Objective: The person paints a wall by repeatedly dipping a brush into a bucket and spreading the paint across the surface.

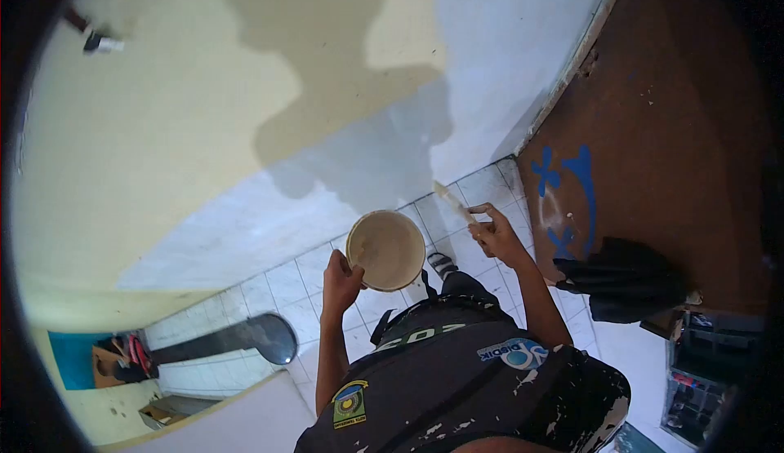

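Bucket and paintbrush are occupying the person's two hands, both just in front of the body and over the floor. The left hand is clasping the bucket's rim on its left side, while the right hand is closing its fingers around the brush's pale handle, the bristles pointing far and left. White tiles are covering the floor up to the wall, which is showing cream on the far left and whitish paint lower down and to the right; the person's shadow is falling across both. A brown panel with blue marks is filling the right, and black cloth is hanging beside it. The lens's dark border is cutting off the corners and swallowing part of the rack at near right. The paint-flecked shirt is hiding most of the legs, leaving one sandal showing. The bucket's contents are proving hard to judge, as is the dark strip at near left.
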`<state>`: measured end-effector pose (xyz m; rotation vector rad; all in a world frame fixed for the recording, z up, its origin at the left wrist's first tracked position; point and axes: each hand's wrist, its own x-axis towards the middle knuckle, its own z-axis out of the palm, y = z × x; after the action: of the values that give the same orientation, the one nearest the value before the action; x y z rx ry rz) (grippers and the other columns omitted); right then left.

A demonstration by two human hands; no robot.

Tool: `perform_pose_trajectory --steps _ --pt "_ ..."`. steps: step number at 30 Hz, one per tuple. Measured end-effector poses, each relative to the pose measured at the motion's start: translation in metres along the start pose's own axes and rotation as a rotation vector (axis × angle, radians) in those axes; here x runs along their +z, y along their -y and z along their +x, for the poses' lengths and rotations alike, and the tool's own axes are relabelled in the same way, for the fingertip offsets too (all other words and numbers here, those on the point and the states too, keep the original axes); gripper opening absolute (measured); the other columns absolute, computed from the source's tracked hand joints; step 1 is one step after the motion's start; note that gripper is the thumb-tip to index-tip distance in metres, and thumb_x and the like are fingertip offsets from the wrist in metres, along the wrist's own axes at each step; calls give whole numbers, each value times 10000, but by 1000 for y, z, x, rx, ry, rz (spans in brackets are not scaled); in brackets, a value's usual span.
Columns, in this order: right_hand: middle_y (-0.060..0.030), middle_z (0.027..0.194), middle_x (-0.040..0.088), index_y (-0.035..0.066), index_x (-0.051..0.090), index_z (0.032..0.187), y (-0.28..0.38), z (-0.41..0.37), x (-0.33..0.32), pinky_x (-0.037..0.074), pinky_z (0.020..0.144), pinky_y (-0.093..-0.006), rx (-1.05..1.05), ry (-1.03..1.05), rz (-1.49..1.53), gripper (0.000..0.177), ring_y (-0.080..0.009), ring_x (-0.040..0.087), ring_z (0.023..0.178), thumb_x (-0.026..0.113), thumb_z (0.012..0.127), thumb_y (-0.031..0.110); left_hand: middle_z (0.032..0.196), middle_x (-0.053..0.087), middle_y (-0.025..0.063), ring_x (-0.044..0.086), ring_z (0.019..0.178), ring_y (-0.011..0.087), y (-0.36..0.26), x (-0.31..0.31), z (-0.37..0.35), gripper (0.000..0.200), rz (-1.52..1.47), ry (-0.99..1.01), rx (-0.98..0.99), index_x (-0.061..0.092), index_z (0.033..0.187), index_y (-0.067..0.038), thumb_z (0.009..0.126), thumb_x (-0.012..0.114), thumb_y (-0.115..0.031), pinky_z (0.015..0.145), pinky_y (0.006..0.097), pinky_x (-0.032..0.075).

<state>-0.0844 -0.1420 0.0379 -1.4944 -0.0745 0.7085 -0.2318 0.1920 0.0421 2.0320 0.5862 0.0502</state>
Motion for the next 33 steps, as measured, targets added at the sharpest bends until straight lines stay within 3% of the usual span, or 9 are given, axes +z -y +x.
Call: perform_pose_trajectory --steps 3,4,5,7,8,13,21,24,33 --pt "-19 741 609 92 538 1285 -7 -20 40 403 503 -304 -167 123 -296 334 -83 473 552 648 980 173 679 514 91 641 621 192 17 -13 -20 251 -11 38 -53 407 848 -2 846 649 -69 481 363 570" --pt "-107 784 681 79 556 1273 -4 -28 55 477 614 -360 -198 155 -390 330 -183 612 623 641 973 184 652 516 101 626 583 208 27 -15 -27 267 -15 16 -45 409 853 -6 835 664 -83 486 366 546" --pt "-107 784 681 79 556 1273 0 -37 69 477 614 -360 -172 183 -406 330 -183 612 623 641 973 184 652 516 101 626 583 208 37 -17 -34 267 -33 7 -81 409 853 -6 835 664 -83 486 366 546" --pt "-198 822 698 69 582 1249 21 -52 103 502 666 -415 -105 269 -828 338 -325 689 721 646 943 197 686 582 203 660 650 362 57 -20 -49 273 73 -7 -7 429 882 19 816 662 -106 581 445 504" --pt "-246 873 689 73 601 1235 21 -56 118 519 723 -473 -83 313 -949 353 -420 681 826 644 905 192 686 582 203 660 650 362 61 -23 -61 273 59 -12 -52 429 882 19 816 662 -106 581 445 504" --pt "-236 889 693 78 609 1218 -18 -57 178 537 760 -515 -310 464 -1205 348 -427 682 839 621 874 129 755 610 262 624 710 459 78 -41 -104 292 -21 -14 -42 433 953 16 811 659 -101 642 493 486" --pt "-136 867 720 143 675 1162 -91 -32 266 580 662 -446 -527 788 -1726 380 -322 728 803 687 786 93 777 608 280 612 749 490 96 -61 -161 298 -19 -53 -32 421 964 11 818 653 -103 647 509 476" --pt "-115 905 729 150 694 1141 -108 -30 286 589 666 -431 -560 907 -1806 334 -300 737 803 677 808 127 787 610 286 609 768 499 97 -67 -173 288 -37 -45 -64 418 965 12 823 643 -97 657 516 475" --pt "-92 931 746 159 737 1012 -130 -38 314 603 685 -429 -433 893 -1888 190 -286 747 863 625 860 170 837 622 319 619 842 516 102 -79 -189 286 -29 -49 -64 424 992 26 829 628 -91 708 537 481"
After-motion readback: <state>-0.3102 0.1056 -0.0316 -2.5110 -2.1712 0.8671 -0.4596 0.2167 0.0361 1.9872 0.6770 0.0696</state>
